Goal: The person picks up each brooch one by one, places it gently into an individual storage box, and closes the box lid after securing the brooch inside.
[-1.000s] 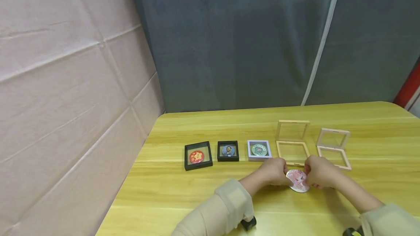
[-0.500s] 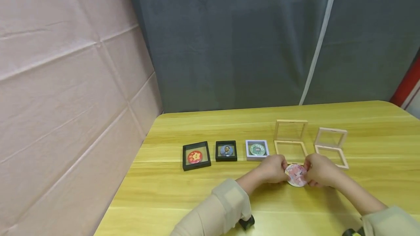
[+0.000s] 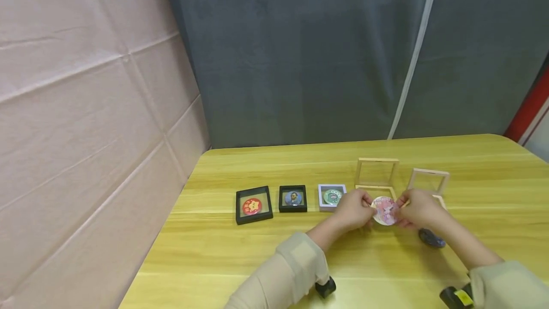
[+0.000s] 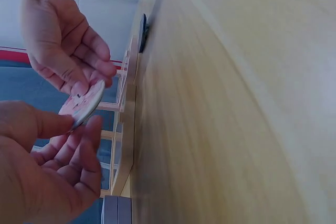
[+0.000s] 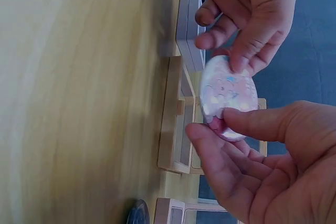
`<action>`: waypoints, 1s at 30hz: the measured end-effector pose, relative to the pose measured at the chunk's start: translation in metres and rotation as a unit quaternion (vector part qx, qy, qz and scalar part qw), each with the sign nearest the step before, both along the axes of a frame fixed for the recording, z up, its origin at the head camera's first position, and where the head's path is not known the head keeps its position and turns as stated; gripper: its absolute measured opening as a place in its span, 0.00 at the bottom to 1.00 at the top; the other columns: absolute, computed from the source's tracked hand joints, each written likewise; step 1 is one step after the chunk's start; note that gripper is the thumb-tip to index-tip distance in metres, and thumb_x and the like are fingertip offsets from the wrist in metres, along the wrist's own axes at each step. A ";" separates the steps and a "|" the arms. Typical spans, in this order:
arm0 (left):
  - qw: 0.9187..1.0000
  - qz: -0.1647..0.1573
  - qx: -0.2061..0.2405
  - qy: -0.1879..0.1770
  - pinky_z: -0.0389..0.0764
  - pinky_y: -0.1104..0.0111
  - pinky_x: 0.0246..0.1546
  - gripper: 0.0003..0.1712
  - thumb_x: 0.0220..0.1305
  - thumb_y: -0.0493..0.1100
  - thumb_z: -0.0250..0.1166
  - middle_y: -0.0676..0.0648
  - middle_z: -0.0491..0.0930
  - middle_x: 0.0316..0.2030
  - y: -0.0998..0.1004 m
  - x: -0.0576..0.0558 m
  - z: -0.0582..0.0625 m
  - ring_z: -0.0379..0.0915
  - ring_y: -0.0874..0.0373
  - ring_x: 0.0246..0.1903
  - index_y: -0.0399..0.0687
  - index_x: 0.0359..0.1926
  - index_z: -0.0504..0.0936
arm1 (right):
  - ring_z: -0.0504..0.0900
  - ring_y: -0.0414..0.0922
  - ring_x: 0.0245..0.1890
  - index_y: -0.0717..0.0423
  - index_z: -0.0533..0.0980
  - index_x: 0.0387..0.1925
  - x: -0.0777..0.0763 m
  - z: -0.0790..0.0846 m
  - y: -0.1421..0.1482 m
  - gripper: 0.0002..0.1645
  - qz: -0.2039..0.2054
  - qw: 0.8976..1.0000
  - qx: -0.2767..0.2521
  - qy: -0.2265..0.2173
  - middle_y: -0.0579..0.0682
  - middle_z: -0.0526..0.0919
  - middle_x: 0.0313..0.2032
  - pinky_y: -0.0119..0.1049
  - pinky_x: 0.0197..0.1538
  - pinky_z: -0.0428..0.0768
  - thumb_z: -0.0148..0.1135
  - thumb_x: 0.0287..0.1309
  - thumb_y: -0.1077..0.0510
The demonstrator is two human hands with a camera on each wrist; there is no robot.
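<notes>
A round pink button badge [image 3: 383, 211] with a cartoon print is held between both hands, above the table at the near edge of a light wooden display frame [image 3: 377, 159]. My left hand [image 3: 353, 210] pinches its left rim between thumb and fingers. Its right rim is pinched by my right hand [image 3: 421, 210]. In the right wrist view the badge [image 5: 228, 90] is tilted, with both thumbs on its printed face. The wooden frame stands hinged open, its lid upright and its near part hidden behind hands and badge.
Right of it stands a smaller pale open frame [image 3: 431, 171], partly covered by my right hand. A dark round badge [image 3: 432, 238] lies beside my right forearm. Leftward are a lilac frame [image 3: 332, 186] and two black frames [image 3: 293, 210] [image 3: 254, 221], each containing a badge.
Both hands have carried the pink badge forward, from in front of the wooden frame to its near edge. The dark badge near my right forearm has come into view.
</notes>
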State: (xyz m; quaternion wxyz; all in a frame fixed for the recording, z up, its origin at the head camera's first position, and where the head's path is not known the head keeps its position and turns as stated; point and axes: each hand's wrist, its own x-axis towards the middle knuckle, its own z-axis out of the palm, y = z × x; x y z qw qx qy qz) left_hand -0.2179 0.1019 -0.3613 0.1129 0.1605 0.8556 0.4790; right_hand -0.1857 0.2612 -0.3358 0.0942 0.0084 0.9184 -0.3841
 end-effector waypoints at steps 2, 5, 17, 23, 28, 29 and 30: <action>0.999 0.033 0.029 0.003 0.69 0.76 0.17 0.06 0.52 0.33 0.64 0.54 0.72 0.16 0.002 -0.001 0.001 0.69 0.64 0.14 0.43 0.28 0.74 | 0.79 0.44 0.19 0.72 0.68 0.32 -0.003 0.001 0.000 0.10 -0.009 1.000 -0.007 0.007 0.52 0.78 0.19 0.37 0.24 0.78 0.57 0.50 0.67; 0.995 0.080 0.058 0.010 0.69 0.76 0.17 0.06 0.51 0.34 0.65 0.55 0.71 0.17 0.005 -0.004 0.002 0.67 0.66 0.15 0.44 0.26 0.75 | 0.80 0.45 0.20 0.74 0.67 0.33 -0.007 0.002 -0.001 0.11 -0.020 0.999 -0.025 0.015 0.52 0.79 0.19 0.37 0.24 0.79 0.56 0.51 0.67; 0.987 0.156 0.026 0.040 0.65 0.72 0.16 0.10 0.45 0.39 0.66 0.55 0.69 0.15 0.018 -0.022 0.013 0.62 0.64 0.15 0.50 0.17 0.73 | 0.78 0.42 0.15 0.72 0.70 0.30 -0.022 0.009 -0.002 0.11 -0.047 0.998 0.001 0.037 0.49 0.79 0.15 0.34 0.21 0.77 0.58 0.52 0.64; 0.987 0.161 -0.004 0.026 0.64 0.72 0.15 0.10 0.44 0.38 0.65 0.54 0.69 0.15 0.022 -0.027 0.015 0.62 0.63 0.15 0.49 0.16 0.72 | 0.79 0.42 0.15 0.70 0.70 0.28 -0.029 0.006 0.000 0.10 -0.058 0.998 0.009 0.028 0.49 0.78 0.15 0.35 0.22 0.78 0.57 0.53 0.64; 0.984 0.172 -0.042 0.028 0.59 0.72 0.12 0.13 0.41 0.33 0.62 0.54 0.65 0.12 0.025 -0.031 0.011 0.58 0.62 0.13 0.49 0.12 0.68 | 0.78 0.41 0.14 0.67 0.70 0.23 -0.033 0.002 -0.002 0.09 -0.056 0.998 0.007 0.022 0.49 0.78 0.14 0.35 0.22 0.78 0.58 0.51 0.64; 0.984 0.171 -0.048 0.029 0.57 0.72 0.10 0.15 0.40 0.32 0.62 0.54 0.62 0.10 0.026 -0.032 0.010 0.55 0.63 0.11 0.49 0.10 0.65 | 0.77 0.41 0.14 0.67 0.71 0.22 -0.034 0.002 -0.002 0.08 -0.055 0.998 0.007 0.021 0.49 0.78 0.14 0.35 0.22 0.78 0.57 0.51 0.64; 0.984 0.168 -0.057 0.028 0.53 0.73 0.08 0.18 0.40 0.32 0.61 0.55 0.59 0.08 0.027 -0.033 0.008 0.52 0.63 0.09 0.50 0.08 0.63 | 0.77 0.41 0.13 0.67 0.71 0.22 -0.034 0.001 -0.003 0.08 -0.054 0.998 0.007 0.021 0.49 0.77 0.14 0.35 0.21 0.78 0.57 0.51 0.65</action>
